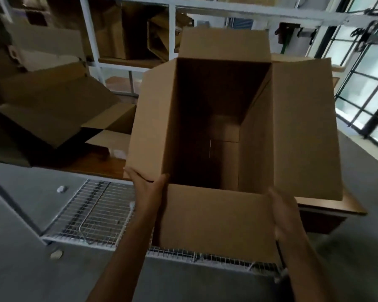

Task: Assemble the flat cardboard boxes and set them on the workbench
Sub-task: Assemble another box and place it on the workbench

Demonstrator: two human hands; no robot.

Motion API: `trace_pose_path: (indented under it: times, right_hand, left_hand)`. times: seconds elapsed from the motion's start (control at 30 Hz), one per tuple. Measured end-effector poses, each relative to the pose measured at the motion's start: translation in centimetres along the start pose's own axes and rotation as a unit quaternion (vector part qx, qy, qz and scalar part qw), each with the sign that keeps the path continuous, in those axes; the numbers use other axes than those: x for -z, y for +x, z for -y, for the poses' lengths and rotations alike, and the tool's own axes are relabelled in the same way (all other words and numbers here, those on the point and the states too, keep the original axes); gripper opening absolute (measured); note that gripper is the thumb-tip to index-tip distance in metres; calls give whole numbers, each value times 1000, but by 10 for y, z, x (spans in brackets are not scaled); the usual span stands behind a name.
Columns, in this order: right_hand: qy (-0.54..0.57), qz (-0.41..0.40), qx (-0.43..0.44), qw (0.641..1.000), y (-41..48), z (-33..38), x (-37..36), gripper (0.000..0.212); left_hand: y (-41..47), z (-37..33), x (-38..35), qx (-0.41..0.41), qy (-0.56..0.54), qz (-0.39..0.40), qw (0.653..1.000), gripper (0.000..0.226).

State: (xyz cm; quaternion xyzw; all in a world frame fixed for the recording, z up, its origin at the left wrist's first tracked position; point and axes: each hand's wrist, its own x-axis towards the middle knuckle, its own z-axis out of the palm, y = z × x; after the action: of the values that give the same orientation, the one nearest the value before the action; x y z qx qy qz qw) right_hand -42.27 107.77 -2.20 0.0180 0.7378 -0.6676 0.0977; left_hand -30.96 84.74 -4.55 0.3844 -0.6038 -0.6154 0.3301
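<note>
Box [223, 127] is hanging upright in both hands, its four top flaps standing open and its base flaps lying folded shut inside, with a thin line of light showing at their seam. It is sitting over the near edge of the wooden surface [100, 165], to the right of the other boxes [52, 110] already resting there, and partly above the wire rack [92, 214] below.

The left grip [146, 185] is clasping the near left corner, fingers curling under the left flap and thumb lying on top. The right grip [282, 212] is lying against the near right corner, but its fingers are hiding behind the cardboard, so whether they are wrapping the edge or only pressing flat I cannot tell.

Judging by this, the box is being set down. Doing that well is likely meaning keeping the base level, carrying it farther in from the near edge so that the whole bottom is landing on wood and not over the rack, and leaving a gap to the boxes on the left so that the open left flap is not catching them. As the base may be only folded, lowering gently is looking safer than dropping.
</note>
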Motion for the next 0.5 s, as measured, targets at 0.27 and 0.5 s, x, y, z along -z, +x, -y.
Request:
trace_pose_path:
  times: [0.27,0.5]
  right_hand:
    - [-54,69,63,994,-17,-6,63,13]
    - [-89,143,87,982,-20,-16,128,20]
  left_hand:
    - [-92,1,13,-43,35,-114,992,97]
    - [-183,26,-6,-14,48,-193,980,90]
